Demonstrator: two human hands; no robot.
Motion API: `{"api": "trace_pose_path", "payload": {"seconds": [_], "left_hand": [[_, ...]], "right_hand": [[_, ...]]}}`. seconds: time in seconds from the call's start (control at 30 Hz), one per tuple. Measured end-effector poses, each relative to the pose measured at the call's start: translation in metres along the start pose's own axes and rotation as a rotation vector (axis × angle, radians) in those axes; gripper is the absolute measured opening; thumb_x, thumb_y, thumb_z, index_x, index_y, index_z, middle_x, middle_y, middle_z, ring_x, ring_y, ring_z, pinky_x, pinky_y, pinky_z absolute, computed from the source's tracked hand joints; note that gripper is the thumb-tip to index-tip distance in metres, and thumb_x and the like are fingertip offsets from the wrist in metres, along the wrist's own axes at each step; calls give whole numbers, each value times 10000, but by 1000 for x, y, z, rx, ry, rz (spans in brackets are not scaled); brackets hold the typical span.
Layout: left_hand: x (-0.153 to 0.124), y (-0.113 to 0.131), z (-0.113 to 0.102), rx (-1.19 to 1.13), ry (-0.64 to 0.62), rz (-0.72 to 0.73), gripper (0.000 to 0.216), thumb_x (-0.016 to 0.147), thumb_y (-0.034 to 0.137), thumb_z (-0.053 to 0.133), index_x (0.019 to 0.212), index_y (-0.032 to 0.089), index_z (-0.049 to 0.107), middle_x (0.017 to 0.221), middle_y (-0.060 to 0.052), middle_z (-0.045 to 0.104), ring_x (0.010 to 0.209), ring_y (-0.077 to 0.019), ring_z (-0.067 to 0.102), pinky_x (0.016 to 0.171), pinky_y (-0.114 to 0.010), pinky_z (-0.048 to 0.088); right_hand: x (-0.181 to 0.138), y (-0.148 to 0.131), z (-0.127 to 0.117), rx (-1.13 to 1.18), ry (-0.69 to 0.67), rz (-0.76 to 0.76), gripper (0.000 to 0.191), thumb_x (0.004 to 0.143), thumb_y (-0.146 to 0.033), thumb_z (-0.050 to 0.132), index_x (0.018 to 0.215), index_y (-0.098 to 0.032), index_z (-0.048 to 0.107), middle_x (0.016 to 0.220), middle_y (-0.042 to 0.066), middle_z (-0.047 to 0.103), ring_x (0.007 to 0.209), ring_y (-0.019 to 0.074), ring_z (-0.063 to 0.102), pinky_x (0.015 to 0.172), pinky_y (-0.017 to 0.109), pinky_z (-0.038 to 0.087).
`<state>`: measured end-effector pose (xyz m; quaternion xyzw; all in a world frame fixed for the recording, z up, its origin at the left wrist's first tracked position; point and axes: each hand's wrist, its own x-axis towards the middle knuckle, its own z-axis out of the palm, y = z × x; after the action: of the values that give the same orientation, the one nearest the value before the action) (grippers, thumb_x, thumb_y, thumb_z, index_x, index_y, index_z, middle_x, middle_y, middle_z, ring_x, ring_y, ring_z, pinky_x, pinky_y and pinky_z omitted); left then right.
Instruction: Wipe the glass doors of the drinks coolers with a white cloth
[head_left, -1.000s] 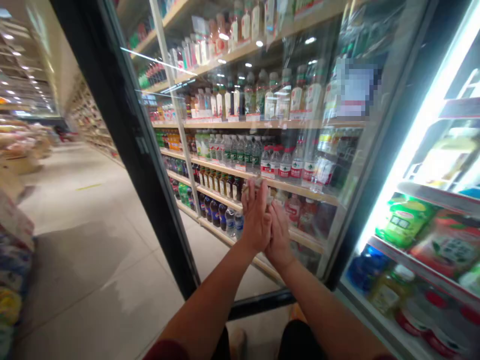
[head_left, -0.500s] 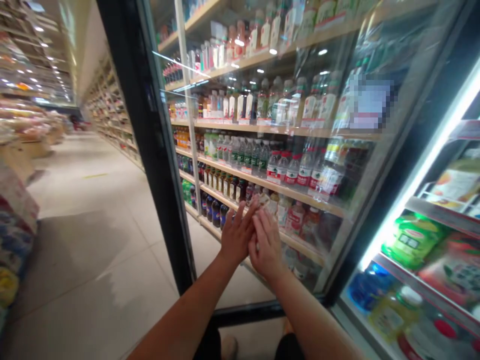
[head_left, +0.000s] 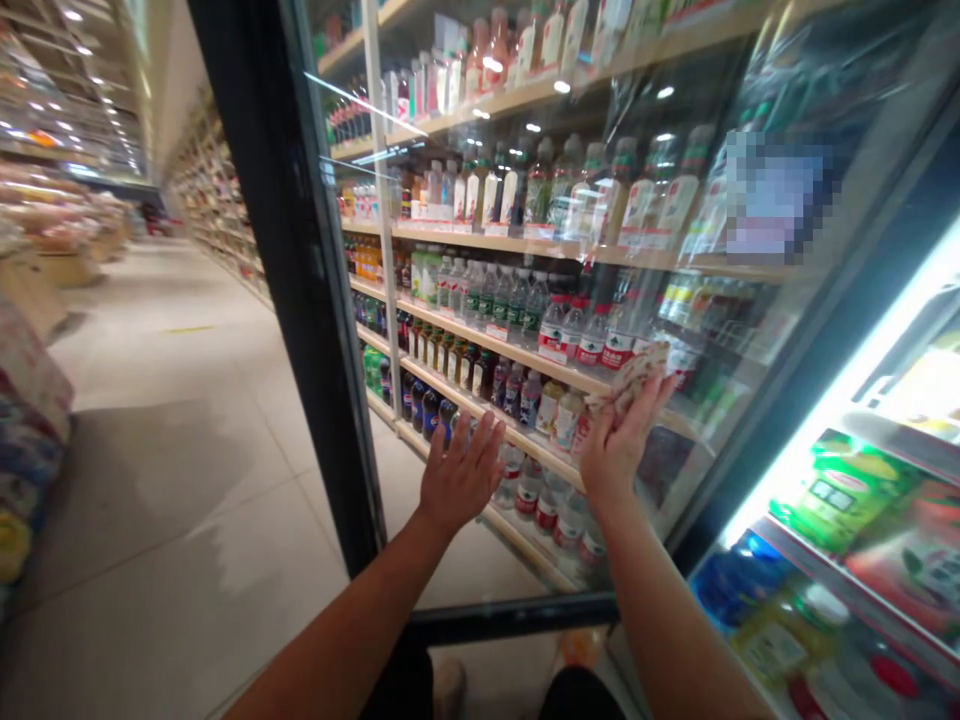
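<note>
My left hand (head_left: 459,472) is flat against the open glass door (head_left: 637,180) of a drinks cooler, fingers spread, holding nothing. My right hand (head_left: 622,432) is raised a little to the right of it and presses a crumpled light cloth (head_left: 628,376) to the glass with its fingers over it. Through the glass I see wooden shelves (head_left: 525,352) lined with bottled drinks.
The door's black frame (head_left: 292,270) stands left of my hands. On the right the lit cooler interior (head_left: 847,500) holds green and blue packaged drinks. A tiled aisle (head_left: 172,440) runs off to the left past stacked goods (head_left: 30,410).
My hands were pressed together on the cloth at the glass. They have come apart: the right hand carried the cloth up and to the right, the left stayed lower on the glass.
</note>
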<state>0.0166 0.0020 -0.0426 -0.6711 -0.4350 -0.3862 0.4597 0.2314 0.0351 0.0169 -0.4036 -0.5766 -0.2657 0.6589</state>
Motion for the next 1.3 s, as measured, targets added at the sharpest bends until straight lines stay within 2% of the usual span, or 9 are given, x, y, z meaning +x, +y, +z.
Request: {"api": "trace_pose_path", "payload": {"seconds": [0.07,0.27,0.33,0.53,0.8,0.87,1.0,1.07,1.3], "left_hand": [[0,0,1,5,14,7,606,944,359,575,1497,164,420,1495,-126,464,1520,-273,97,1261,-509,37],[2,-1,2,17,36,5,577,983,373,496,1513,169,394,1504,-109,457,1519,-259,110,1262,-492,33],[2,-2,2,11,38,5,607,988,384,489,1539,177,342,1515,-106,440,1519,-256,108,1263,-489,34],[4,-2,1,-4,68,24,689,995,389,485,1578,154,204,1528,-116,412,1522,-258,104,1262,-492,53],[3,1,1,13,40,4,689,980,390,518,1572,170,244,1541,-113,392,1519,-271,119,1260,-496,69],[4,0,2,23,54,12,683,979,393,520,1568,167,259,1542,-114,389,1518,-275,124,1259,-495,80],[5,-1,1,43,67,28,699,976,399,530,1567,148,255,1553,-111,369,1521,-282,119,1259,-497,82],[5,-1,0,43,61,32,702,974,398,535,1568,154,251,1560,-103,358,1522,-278,121,1260,-494,80],[3,1,1,3,58,0,714,973,400,526,1579,184,216,1552,-97,385,1530,-237,86,1266,-468,45]], "right_hand": [[-8,-4,2,11,-44,-36,642,1000,-191,364,1596,-145,132,1650,193,169,1532,343,177,1180,653,290],[-94,-16,5,-28,-232,-253,680,974,-154,409,1598,-192,142,1627,165,272,1534,337,168,1152,642,358],[-84,-29,10,-20,-221,-234,671,986,-164,390,1600,-182,122,1610,175,310,1536,322,171,1168,620,344],[-1,-71,32,-48,-187,-286,641,1022,-225,387,1601,-191,113,1583,135,384,1533,234,213,1225,476,287],[-108,-13,2,-99,-211,-324,646,975,-120,444,1579,-146,217,1529,176,454,1535,263,197,1196,495,335],[-94,-8,1,-105,-227,-299,638,982,-123,426,1582,-157,212,1525,176,460,1531,265,210,1193,513,335],[-24,-16,10,-93,-142,-213,641,1003,-163,404,1594,-184,156,1573,163,391,1530,265,214,1204,550,307],[-13,-17,10,-82,-122,-200,646,1005,-179,414,1595,-191,149,1582,160,374,1529,270,216,1201,565,312],[-109,7,-6,-119,-174,-113,644,1004,-159,401,1594,-194,143,1617,195,281,1524,327,210,1124,638,397]]}}
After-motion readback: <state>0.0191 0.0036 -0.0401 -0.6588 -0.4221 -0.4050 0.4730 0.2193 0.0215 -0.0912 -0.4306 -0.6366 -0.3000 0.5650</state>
